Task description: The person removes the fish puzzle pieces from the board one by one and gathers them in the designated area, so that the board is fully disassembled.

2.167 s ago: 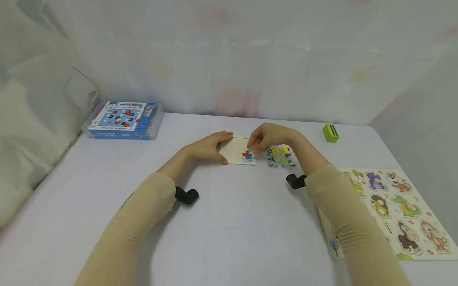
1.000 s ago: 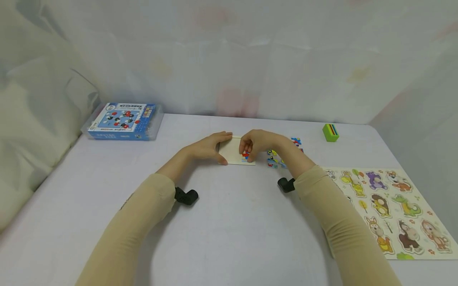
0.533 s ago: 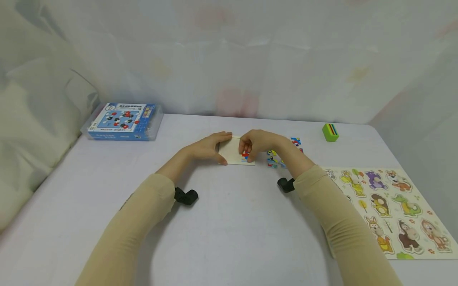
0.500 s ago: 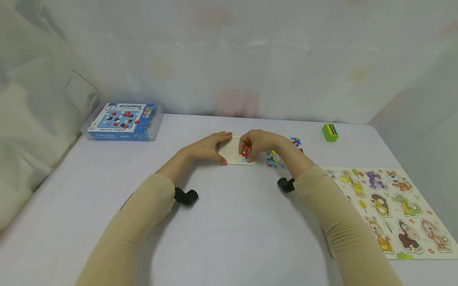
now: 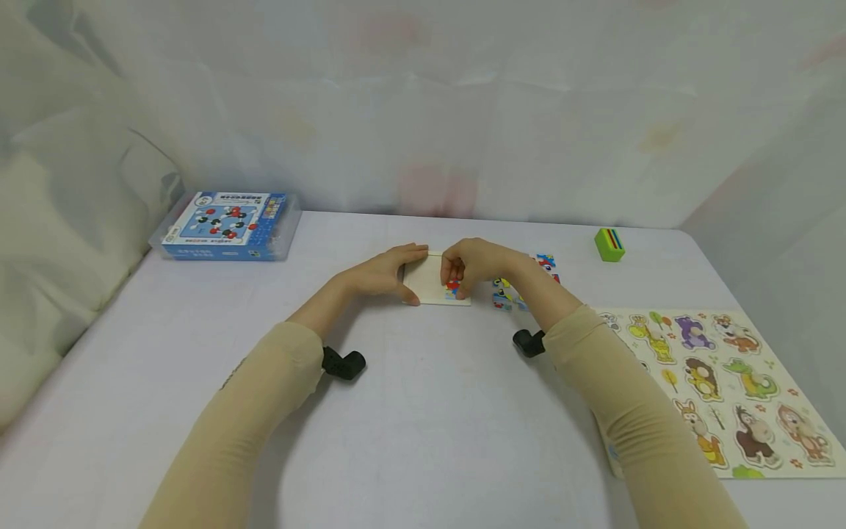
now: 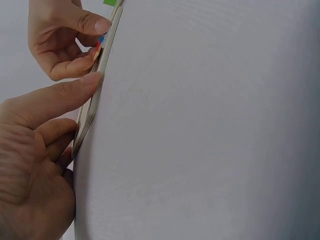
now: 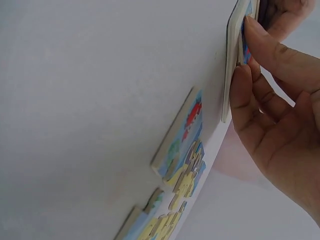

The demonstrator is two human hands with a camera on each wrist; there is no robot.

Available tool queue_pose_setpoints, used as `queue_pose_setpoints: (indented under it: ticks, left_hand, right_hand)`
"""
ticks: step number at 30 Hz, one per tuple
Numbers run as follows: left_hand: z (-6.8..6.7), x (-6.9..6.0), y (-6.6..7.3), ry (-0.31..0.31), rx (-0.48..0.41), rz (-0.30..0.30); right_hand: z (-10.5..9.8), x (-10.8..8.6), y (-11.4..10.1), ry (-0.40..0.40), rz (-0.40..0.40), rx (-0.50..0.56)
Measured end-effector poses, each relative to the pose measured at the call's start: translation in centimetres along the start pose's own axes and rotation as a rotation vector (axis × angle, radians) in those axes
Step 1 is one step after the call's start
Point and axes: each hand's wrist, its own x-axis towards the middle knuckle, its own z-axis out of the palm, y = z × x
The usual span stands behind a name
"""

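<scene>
A pale wooden puzzle tray lies flat on the white table in the head view. My left hand grips its left end, thumb at the near edge and fingers at the far edge. At the tray's right end, my right hand pinches a small red-and-blue jigsaw piece against the tray; the fingertips partly hide it. In the right wrist view that piece appears within the tray, under the thumb. Loose jigsaw pieces with yellow and blue print lie right of the tray, partly behind my right wrist.
A boxed molecule model set stands at the back left. A green block with coloured stripes sits at the back right. A large animal puzzle board lies at the right, partly under my right forearm. A curtain hangs behind the table.
Compared with about two seconds ago, my right hand has moved left and its fingers have come down onto the tray's right end. Over the last second both hands stay nearly still.
</scene>
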Motion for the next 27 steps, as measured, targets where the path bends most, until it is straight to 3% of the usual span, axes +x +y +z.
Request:
queue_pose_setpoints:
  ticks: [18,27]
  left_hand:
    - [0.1,0.2,-0.2,-0.005,0.010,-0.010]
    - [0.0,0.1,-0.1,-0.009,0.006,-0.017]
  right_hand:
    - [-1.7,-1.1,0.6,0.029,-0.011,0.016]
    - [-3.4,-3.1,2.1,0.048,0.035,0.078]
